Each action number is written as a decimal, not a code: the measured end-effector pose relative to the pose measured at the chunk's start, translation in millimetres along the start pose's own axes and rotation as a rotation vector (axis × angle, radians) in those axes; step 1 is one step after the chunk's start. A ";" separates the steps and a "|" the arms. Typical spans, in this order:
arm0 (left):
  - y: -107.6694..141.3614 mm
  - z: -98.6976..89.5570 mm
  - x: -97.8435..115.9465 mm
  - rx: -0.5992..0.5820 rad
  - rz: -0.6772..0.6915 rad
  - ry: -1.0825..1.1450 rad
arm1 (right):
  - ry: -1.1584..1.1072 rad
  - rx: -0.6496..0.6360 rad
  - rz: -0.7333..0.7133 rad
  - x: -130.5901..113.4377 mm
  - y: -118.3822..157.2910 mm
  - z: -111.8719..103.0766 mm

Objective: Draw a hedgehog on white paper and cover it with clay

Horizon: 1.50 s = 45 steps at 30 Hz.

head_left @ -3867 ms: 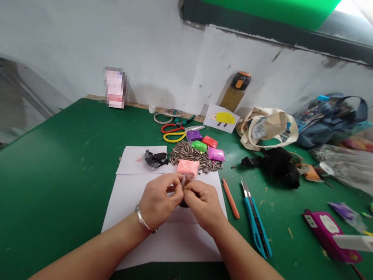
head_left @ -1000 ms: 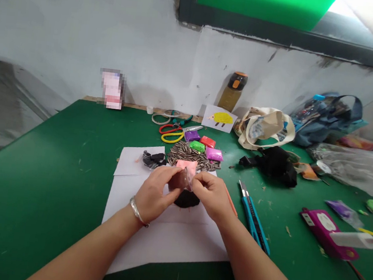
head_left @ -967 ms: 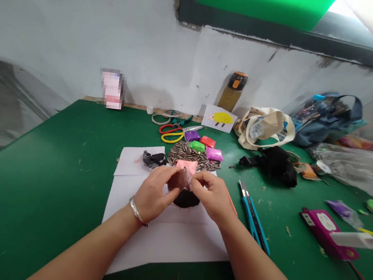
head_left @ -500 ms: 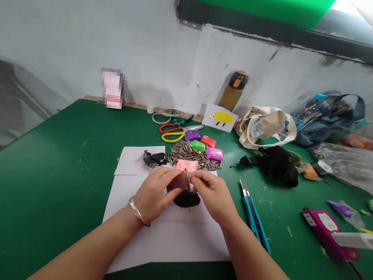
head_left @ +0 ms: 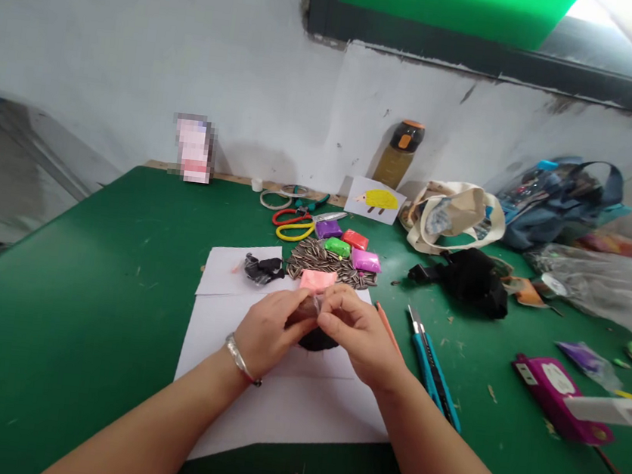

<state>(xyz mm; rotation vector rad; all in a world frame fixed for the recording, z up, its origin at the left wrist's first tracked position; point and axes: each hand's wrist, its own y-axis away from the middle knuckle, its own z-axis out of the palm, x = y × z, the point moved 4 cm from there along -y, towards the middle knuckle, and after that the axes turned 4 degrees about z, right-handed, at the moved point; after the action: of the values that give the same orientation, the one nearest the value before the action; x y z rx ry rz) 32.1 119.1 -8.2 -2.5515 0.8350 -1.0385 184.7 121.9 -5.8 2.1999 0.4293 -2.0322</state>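
My left hand is closed around a small brown packet in clear plastic, partly hidden by the fingers. My right hand pinches the packet's clear wrapper at its right side. Just below them a rounded black lump shows above the white paper, half covered by my hands. A salmon-pink packet lies just beyond my fingertips. Behind it spreads a heap of striped seeds. Up and left on the paper is a crumpled clear wrapper with black material.
Green, red, purple and pink packets sit around the seeds, near scissors. To my right lie an orange pencil, a utility knife with its blade out and a magenta device. A hedgehog picture, bottle and bags stand behind.
My right hand has shifted slightly and its fingers are more curled at the wrapper. Less of the brown packet and black lump shows. The orange pencil has come into sight beside my right hand.
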 end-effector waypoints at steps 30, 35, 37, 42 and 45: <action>1.5 -0.4 4.7 -0.064 0.161 0.061 | 0.353 -0.058 0.165 4.2 -3.0 0.9; -1.6 0.5 -2.0 0.013 0.071 0.037 | 0.059 0.081 0.220 14.1 -3.7 2.5; -2.1 -0.4 -5.2 0.031 0.021 0.035 | -0.093 0.099 0.263 16.8 -4.1 3.5; -1.7 -7.0 -13.5 0.095 -0.151 0.071 | -0.400 0.131 0.281 21.3 -6.2 0.5; -1.7 -9.0 -15.2 0.106 -0.206 0.133 | -0.505 0.132 0.272 24.8 -8.0 -1.5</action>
<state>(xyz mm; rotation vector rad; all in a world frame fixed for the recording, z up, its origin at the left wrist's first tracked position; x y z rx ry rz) 17.7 129.3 -9.4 -2.5410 0.5394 -1.2894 185.4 133.1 -29.4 1.5965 -0.0566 -2.3891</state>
